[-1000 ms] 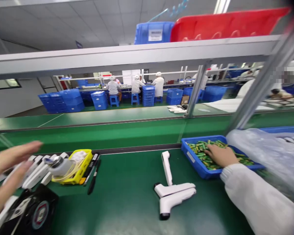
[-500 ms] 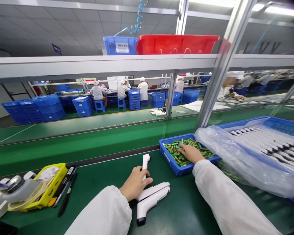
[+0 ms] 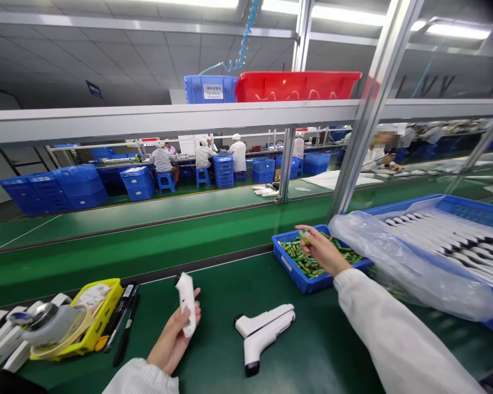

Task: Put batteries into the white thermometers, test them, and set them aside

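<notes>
My left hand (image 3: 173, 334) is closed around a white angled handheld device (image 3: 186, 306), lifted over the green bench left of center. Two more such white devices (image 3: 267, 334) with black end caps lie side by side on the bench to its right. My right hand (image 3: 322, 250) is above the blue tray (image 3: 290, 268), pinching a small green battery (image 3: 304, 237) between its fingers. Below it the tray holds a heap of green and gold batteries (image 3: 302, 262), partly covered by my hand.
At left a yellow basket (image 3: 113, 301) stands by a bottle (image 3: 57, 328), black pens (image 3: 127, 328) and more white devices. On the right, plastic film (image 3: 394, 257) hangs over a large blue crate (image 3: 472, 205) of white parts. A metal post (image 3: 355, 148) rises behind the tray.
My left hand has picked a white device up from the bench and moved it left, turning it upright. My right hand has risen out of the batteries with one pinched in its fingers.
</notes>
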Available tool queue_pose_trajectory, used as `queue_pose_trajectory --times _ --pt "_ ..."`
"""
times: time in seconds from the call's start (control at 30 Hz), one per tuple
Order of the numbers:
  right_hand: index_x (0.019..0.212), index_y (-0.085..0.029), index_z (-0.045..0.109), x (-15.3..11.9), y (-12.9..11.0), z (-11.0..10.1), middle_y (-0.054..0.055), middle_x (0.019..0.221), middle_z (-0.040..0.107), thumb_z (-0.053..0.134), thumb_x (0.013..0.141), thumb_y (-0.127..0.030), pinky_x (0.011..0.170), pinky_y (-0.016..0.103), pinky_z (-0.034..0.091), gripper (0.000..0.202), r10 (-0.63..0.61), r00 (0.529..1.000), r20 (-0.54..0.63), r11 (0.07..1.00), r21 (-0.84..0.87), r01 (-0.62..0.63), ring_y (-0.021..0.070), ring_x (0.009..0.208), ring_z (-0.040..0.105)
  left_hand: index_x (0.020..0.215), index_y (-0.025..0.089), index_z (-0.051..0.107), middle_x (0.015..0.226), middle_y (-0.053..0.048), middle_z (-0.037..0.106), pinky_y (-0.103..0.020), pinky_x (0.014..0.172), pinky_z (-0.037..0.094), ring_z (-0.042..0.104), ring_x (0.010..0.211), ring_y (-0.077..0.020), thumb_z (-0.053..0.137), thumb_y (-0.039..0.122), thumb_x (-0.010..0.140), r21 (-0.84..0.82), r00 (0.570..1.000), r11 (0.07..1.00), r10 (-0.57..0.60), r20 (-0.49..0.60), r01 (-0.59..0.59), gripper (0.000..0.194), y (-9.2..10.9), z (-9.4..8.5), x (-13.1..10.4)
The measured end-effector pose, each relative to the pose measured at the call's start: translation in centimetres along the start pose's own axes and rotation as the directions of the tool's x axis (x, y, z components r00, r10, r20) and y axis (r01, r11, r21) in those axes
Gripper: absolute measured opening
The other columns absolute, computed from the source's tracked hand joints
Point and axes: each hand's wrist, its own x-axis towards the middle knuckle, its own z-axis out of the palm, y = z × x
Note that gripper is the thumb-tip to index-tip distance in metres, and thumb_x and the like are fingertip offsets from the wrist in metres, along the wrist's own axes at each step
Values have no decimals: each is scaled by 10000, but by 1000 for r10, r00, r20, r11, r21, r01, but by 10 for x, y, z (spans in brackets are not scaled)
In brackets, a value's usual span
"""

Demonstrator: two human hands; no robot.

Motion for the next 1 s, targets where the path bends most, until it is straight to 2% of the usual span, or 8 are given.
queue_pose_trajectory --times 0.1,0.2,0.27,0.33,0.53,0.67,0.83,1.0 --pt "1263 -250 396 -22 -26 56 -35 680 419 459 829 -584 517 265 377 551 -33 997 69 974 225 16 131 553 440 1100 235 607 975 -31 642 -182 622 530 601 679 -92 712 208 710 -36 999 999 10 -46 -12 404 6 -9 -5" --pt "1172 -259 459 -45 -39 112 -38 694 419 588 819 -474 513 247 329 433 -42 970 239 740 660 -131 111 547 421 914 198 644 706 -7 594 -192 463 434 496 543 -93 669 382 751 92 998 995 37 -57 -31 248 11 -11 -6" --pt "1069 -243 491 -57 -42 140 -38 688 431 624 814 -433 519 243 310 345 -35 953 300 629 748 -212 107 546 425 834 183 641 564 6 520 -207 457 402 462 508 -106 583 496 786 134 997 990 47 -53 -39 323 13 -12 -6" --pt "972 -237 485 -65 -41 158 -38 674 435 644 806 -419 527 244 304 293 -16 944 328 594 763 -255 112 555 436 854 188 637 562 -2 539 -214 464 390 458 502 -113 523 544 805 146 997 988 55 -45 -48 377 15 -14 -7" --pt "901 -243 458 -85 -37 180 -39 685 408 685 773 -421 512 223 274 315 29 898 438 592 716 -369 109 577 414 1073 235 579 1014 -58 634 -272 642 496 620 813 -191 555 491 810 147 998 987 65 12 -66 368 14 -7 -11" --pt "787 -198 501 -95 -33 188 -47 619 366 655 783 -494 503 230 261 333 52 874 483 724 584 -366 95 530 336 1082 221 547 1093 -88 627 -303 656 512 659 868 -252 614 443 785 154 993 982 103 54 -111 376 8 2 -14" --pt "723 -180 522 -106 -34 195 -27 645 449 579 842 -431 532 240 286 284 -15 891 453 965 241 -106 106 565 377 1221 241 411 1020 -94 646 -278 605 524 652 806 -224 686 356 749 124 979 982 121 162 -142 558 -2 2 -16" --pt "704 -190 477 -118 -39 199 -53 606 435 548 860 -298 501 220 274 203 -50 915 400 996 -43 73 91 519 356 1252 295 332 963 -61 631 -265 538 537 627 805 -226 747 310 689 156 979 978 109 175 -137 699 -9 3 -19"
